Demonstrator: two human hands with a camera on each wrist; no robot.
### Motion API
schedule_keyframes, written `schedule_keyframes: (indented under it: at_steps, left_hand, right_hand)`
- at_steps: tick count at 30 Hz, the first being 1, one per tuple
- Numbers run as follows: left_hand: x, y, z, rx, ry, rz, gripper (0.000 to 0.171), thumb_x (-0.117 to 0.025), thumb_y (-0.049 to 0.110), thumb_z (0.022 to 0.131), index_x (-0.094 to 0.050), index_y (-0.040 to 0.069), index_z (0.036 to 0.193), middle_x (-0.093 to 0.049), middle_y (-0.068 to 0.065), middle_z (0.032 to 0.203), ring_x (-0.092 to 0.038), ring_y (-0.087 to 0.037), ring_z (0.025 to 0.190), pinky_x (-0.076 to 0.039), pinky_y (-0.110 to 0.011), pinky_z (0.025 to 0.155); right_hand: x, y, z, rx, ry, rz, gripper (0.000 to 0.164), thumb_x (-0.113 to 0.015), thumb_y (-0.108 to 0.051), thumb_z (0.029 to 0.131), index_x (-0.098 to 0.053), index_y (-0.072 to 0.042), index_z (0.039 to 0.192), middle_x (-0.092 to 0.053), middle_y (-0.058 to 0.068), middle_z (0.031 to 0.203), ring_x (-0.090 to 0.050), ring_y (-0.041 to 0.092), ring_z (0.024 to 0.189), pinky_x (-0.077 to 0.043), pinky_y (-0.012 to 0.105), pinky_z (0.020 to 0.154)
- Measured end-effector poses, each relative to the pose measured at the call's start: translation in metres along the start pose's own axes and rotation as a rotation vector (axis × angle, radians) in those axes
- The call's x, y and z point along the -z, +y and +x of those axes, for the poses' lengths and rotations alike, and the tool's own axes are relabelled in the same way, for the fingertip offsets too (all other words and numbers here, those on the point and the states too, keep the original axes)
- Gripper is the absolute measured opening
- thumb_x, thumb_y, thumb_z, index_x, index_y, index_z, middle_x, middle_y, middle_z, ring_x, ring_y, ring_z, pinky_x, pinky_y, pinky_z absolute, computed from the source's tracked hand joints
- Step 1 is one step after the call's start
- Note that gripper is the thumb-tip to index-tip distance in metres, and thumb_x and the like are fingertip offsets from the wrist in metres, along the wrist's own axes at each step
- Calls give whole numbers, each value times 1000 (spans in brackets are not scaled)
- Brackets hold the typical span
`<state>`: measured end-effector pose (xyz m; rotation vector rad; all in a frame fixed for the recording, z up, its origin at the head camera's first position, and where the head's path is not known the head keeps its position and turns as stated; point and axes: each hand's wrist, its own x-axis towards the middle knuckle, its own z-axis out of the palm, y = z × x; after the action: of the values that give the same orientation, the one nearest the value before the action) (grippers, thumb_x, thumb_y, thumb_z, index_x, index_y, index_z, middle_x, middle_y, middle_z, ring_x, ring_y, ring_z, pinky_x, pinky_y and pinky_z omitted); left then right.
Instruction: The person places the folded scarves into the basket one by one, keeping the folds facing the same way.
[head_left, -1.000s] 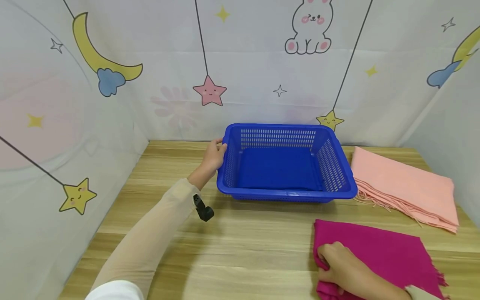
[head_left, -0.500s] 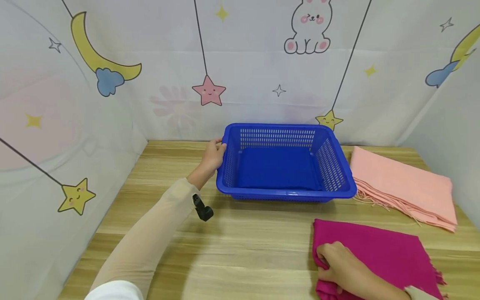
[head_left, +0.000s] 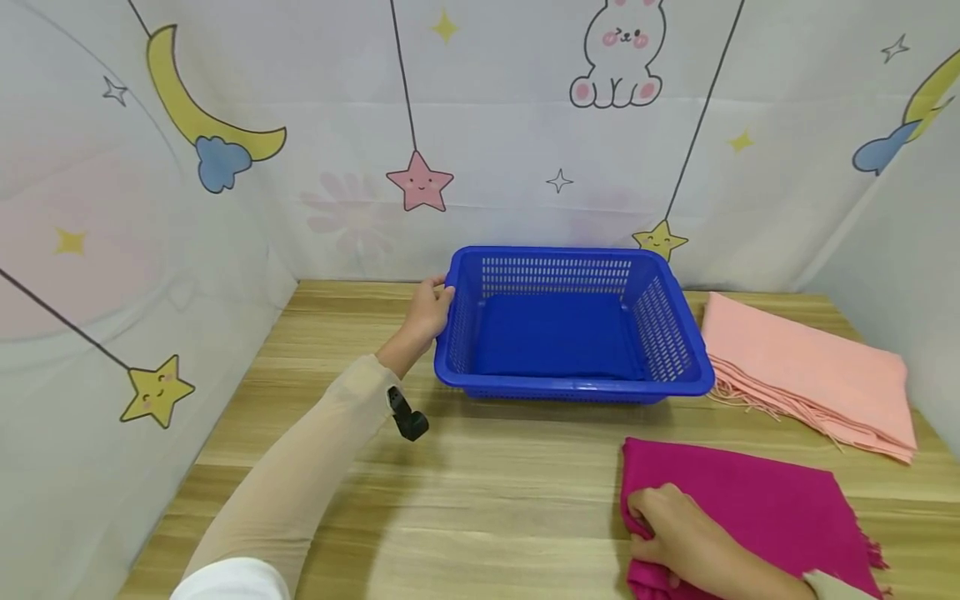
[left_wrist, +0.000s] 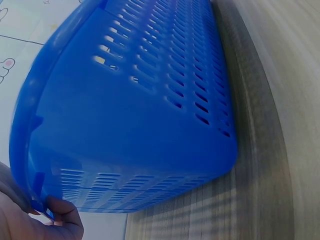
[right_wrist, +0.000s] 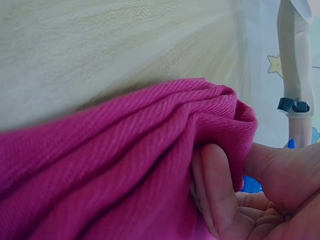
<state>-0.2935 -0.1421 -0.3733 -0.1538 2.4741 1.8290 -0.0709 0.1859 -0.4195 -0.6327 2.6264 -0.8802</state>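
Note:
A blue plastic basket [head_left: 577, 387] with slotted walls stands at the back middle of the table. My left hand [head_left: 429, 312] grips its left rim, and in the left wrist view the fingers [left_wrist: 65, 210] curl round the rim's edge. At the front right lies a folded magenta scarf [head_left: 765, 500] with fringe at its right end. My right hand [head_left: 678, 529] pinches the scarf's left folded edge. The right wrist view shows several stacked layers of the magenta cloth, with the fingers [right_wrist: 217, 185] tucked against the fold and partly hidden by it.
A folded pink scarf [head_left: 810, 375] with fringe lies to the right of the basket. The wood-grain table [head_left: 465, 500] is bounded at the back and sides by a printed cloth backdrop [head_left: 510, 125].
The right hand and the magenta scarf's left edge have shifted very slightly to the left. The left hand and basket stay where they were.

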Motion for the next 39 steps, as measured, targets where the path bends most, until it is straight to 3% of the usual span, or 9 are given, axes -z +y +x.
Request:
schedule_keyframes:
  at_steps: [28,35,39]
  left_hand:
    - [-1,0,1,2,-2,-12,47,-38,17,110,-32,-3,151,-53,-27,136,-58,-37,117,-50,-47,97]
    - [-2,0,1,-2,3,-6,46,-39,16,109,-33,-3,151,-53,-27,134,-58,-38,115,-50,-47,96]
    - [0,0,0,-4,6,-9,46,-39,16,109,-33,-3,151,-53,-27,133,-58,-38,115,-50,-48,96]
  right_hand:
    - [-7,-14,7,25,-47,25,38,-71,8,72,-41,-14,62,-36,-9,52,-44,-4,33,-40,18,30]
    - [-11,-13,11,110,-15,-130,39,-73,2,68,-39,-17,60,-25,-15,57,-26,-1,50,-27,18,42]
    - [-13,-13,12,136,-1,-151,39,-72,1,68,-38,-17,60,-23,-15,58,-21,1,53,-23,18,45]
